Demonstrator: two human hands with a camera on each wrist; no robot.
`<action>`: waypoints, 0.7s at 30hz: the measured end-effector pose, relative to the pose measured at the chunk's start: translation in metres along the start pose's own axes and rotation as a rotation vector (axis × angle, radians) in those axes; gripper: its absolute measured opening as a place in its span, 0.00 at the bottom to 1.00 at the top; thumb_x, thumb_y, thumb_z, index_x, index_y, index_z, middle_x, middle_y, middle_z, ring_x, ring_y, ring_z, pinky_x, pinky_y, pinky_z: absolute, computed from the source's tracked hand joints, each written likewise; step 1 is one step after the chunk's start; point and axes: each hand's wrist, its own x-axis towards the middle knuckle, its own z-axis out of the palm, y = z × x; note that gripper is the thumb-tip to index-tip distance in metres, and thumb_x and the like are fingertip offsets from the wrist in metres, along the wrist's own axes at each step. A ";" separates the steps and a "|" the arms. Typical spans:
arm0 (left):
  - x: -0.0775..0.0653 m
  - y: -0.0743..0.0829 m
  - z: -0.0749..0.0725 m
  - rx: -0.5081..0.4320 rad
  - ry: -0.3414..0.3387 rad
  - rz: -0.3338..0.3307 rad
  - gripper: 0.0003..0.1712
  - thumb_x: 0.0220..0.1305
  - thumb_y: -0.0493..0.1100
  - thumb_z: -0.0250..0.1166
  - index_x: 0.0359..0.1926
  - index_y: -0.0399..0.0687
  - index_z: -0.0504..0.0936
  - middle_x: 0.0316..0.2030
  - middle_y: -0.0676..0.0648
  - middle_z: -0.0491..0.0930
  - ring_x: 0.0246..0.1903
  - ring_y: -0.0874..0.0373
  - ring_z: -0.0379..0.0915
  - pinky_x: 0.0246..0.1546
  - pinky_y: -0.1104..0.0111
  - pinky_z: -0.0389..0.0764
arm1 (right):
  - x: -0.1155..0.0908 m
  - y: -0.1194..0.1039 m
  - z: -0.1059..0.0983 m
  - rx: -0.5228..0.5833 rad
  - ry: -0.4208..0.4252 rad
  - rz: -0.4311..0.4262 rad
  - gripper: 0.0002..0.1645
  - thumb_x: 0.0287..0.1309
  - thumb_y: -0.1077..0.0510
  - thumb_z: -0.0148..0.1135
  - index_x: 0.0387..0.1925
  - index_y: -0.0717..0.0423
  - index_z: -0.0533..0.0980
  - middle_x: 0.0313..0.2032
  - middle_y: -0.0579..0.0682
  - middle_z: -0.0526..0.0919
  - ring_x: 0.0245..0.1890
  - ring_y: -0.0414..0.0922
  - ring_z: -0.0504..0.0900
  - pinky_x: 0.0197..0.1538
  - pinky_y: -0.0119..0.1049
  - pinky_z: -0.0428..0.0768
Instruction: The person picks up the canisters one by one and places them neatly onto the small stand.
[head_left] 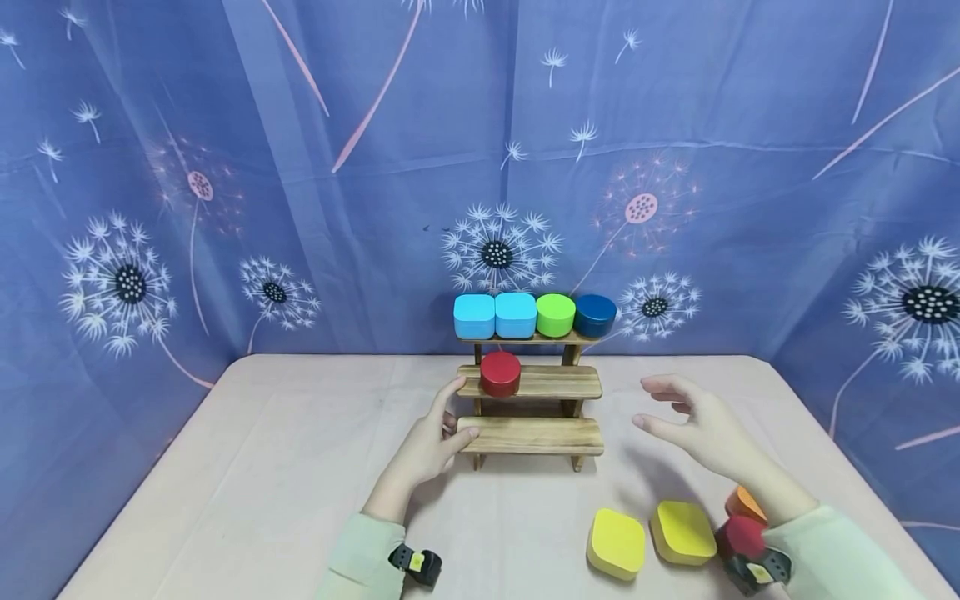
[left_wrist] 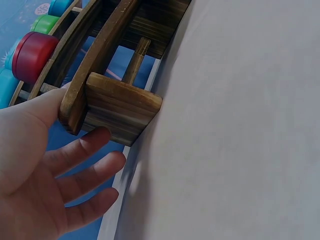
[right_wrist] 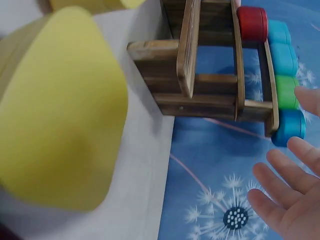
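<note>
A three-step wooden display stand (head_left: pixel 536 436) stands on the table. My left hand (head_left: pixel 429 442) grips its left end, thumb on the lowest step and index finger at the middle step; the other fingers (left_wrist: pixel 90 175) curve loosely beside it. A red round block (head_left: pixel 500 373) sits left of centre on the middle step. Along the top step are two light blue rounded-square blocks (head_left: pixel 495 315), a green round block (head_left: pixel 556 315) and a dark blue round block (head_left: pixel 595 315). To the stand's right, my right hand (head_left: pixel 697 421) hovers with fingers spread, holding nothing.
Two yellow rounded-square blocks (head_left: pixel 617 543) lie at the table's front right. Beside them, a red block (head_left: pixel 742 536) and an orange block (head_left: pixel 744 503) are partly hidden by my right forearm. A blue dandelion-print curtain (head_left: pixel 375 250) surrounds the table (head_left: pixel 262 467).
</note>
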 end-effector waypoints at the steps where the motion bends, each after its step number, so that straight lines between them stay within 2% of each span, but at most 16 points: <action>1: 0.000 0.000 0.000 -0.002 -0.002 -0.002 0.44 0.63 0.50 0.63 0.71 0.75 0.47 0.34 0.46 0.74 0.28 0.60 0.72 0.25 0.68 0.75 | -0.001 0.002 -0.001 -0.005 0.003 -0.001 0.28 0.54 0.54 0.68 0.54 0.60 0.73 0.50 0.58 0.80 0.50 0.56 0.78 0.49 0.23 0.72; 6: -0.001 -0.001 0.000 -0.011 -0.003 -0.002 0.44 0.63 0.51 0.63 0.71 0.76 0.46 0.34 0.46 0.74 0.28 0.60 0.72 0.24 0.68 0.75 | -0.006 0.010 -0.010 -0.023 0.024 -0.001 0.26 0.54 0.54 0.68 0.54 0.57 0.74 0.49 0.57 0.81 0.49 0.54 0.78 0.48 0.18 0.70; 9: 0.000 -0.002 0.000 -0.006 0.000 0.005 0.44 0.63 0.51 0.63 0.71 0.75 0.46 0.34 0.46 0.75 0.28 0.60 0.72 0.25 0.68 0.75 | -0.009 0.015 -0.014 -0.026 0.036 0.006 0.25 0.54 0.55 0.68 0.53 0.57 0.75 0.47 0.57 0.81 0.46 0.41 0.79 0.47 0.15 0.69; 12: 0.000 -0.002 0.000 -0.003 0.001 0.009 0.43 0.63 0.51 0.63 0.71 0.75 0.47 0.34 0.46 0.75 0.27 0.60 0.72 0.25 0.68 0.75 | -0.013 0.021 -0.019 -0.030 0.028 0.025 0.24 0.56 0.54 0.67 0.53 0.58 0.75 0.47 0.58 0.81 0.45 0.27 0.75 0.47 0.15 0.70; 13: 0.000 -0.002 0.000 -0.003 0.001 0.009 0.43 0.63 0.51 0.63 0.71 0.75 0.46 0.35 0.45 0.75 0.27 0.60 0.72 0.25 0.68 0.76 | -0.014 0.023 -0.022 -0.041 0.014 0.040 0.24 0.57 0.53 0.65 0.53 0.57 0.74 0.48 0.58 0.81 0.45 0.26 0.74 0.47 0.19 0.72; 16: 0.000 -0.001 0.001 -0.005 -0.001 0.010 0.43 0.63 0.52 0.63 0.71 0.75 0.46 0.35 0.45 0.75 0.27 0.60 0.72 0.25 0.68 0.76 | -0.018 0.030 -0.028 -0.049 -0.007 0.068 0.25 0.59 0.51 0.64 0.54 0.58 0.74 0.49 0.58 0.80 0.44 0.21 0.71 0.47 0.22 0.73; 21: -0.001 -0.001 0.000 -0.003 0.002 0.007 0.43 0.63 0.51 0.63 0.71 0.74 0.47 0.35 0.45 0.75 0.28 0.60 0.72 0.26 0.68 0.76 | -0.024 0.042 -0.034 -0.041 0.003 0.057 0.25 0.58 0.54 0.65 0.55 0.60 0.73 0.49 0.61 0.80 0.44 0.14 0.65 0.44 0.16 0.69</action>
